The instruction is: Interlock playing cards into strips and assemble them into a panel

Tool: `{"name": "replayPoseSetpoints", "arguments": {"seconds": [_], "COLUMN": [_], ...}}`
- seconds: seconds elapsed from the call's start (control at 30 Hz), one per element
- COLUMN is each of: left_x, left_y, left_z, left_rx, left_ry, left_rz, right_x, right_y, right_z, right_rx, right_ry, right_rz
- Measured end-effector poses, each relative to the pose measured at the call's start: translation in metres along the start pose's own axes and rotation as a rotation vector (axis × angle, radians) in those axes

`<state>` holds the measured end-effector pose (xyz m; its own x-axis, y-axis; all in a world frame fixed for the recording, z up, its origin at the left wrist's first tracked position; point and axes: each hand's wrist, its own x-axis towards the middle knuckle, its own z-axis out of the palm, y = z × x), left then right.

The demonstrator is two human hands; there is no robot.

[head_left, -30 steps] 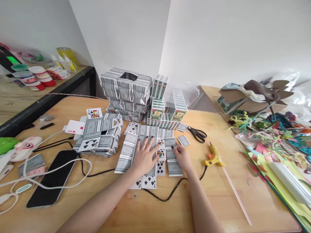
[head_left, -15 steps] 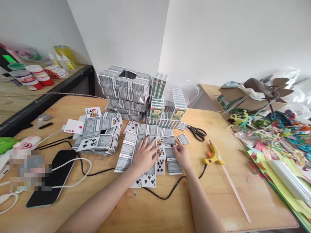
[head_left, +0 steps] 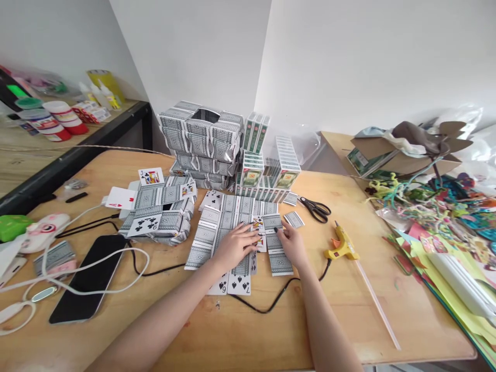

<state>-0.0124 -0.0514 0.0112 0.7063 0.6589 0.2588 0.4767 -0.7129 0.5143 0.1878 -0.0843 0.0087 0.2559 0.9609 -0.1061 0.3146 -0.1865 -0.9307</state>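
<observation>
My left hand (head_left: 238, 245) lies over a flat panel of joined playing cards (head_left: 228, 219), mostly grey patterned backs, its fingers stretched out and fairly close together. Face cards show beside its fingertips, and a seven of spades (head_left: 239, 283) sticks out below. My right hand (head_left: 291, 243) has curled fingers pinching the edge of a narrow card strip (head_left: 279, 262) at the panel's right side. Part of the panel is hidden under my left hand. A loose card piece (head_left: 294, 219) lies just beyond my right hand.
Box shapes made of cards (head_left: 201, 134) and card packs (head_left: 252, 173) stand at the back. Scissors (head_left: 315, 209) and a yellow glue gun (head_left: 343, 245) lie right. A half-built card box (head_left: 155, 212), phone (head_left: 89, 279) and cables are left; craft scraps (head_left: 437, 243) far right.
My left hand's fingers have drawn closer together and slid slightly down and right over the panel. My right hand stays at the strip. The view has shifted slightly.
</observation>
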Motion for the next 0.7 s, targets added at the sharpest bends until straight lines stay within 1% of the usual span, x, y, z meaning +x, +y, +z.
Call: {"name": "replayPoseSetpoints", "arguments": {"seconds": [0.23, 0.5, 0.63, 0.7], "left_x": [0.0006, 0.0003, 0.0004, 0.0005], "left_y": [0.0002, 0.0007, 0.0008, 0.0009], "left_z": [-0.0008, 0.0005, 0.0007, 0.0003], "left_rx": [-0.011, 0.001, 0.001, 0.003], "left_ry": [-0.013, 0.008, 0.018, 0.015], "left_rz": [-0.012, -0.013, -0.015, -0.017], "right_x": [0.002, -0.0009, -0.0016, -0.0017], "right_y": [0.005, -0.0031, -0.0035, -0.0024], "right_z": [0.0016, 0.0018, 0.0027, 0.0042], "right_rx": [-0.057, 0.024, 0.075, 0.059], "right_ry": [0.068, 0.016, -0.012, 0.0], "right_rz": [-0.06, -0.028, -0.013, -0.007]}}
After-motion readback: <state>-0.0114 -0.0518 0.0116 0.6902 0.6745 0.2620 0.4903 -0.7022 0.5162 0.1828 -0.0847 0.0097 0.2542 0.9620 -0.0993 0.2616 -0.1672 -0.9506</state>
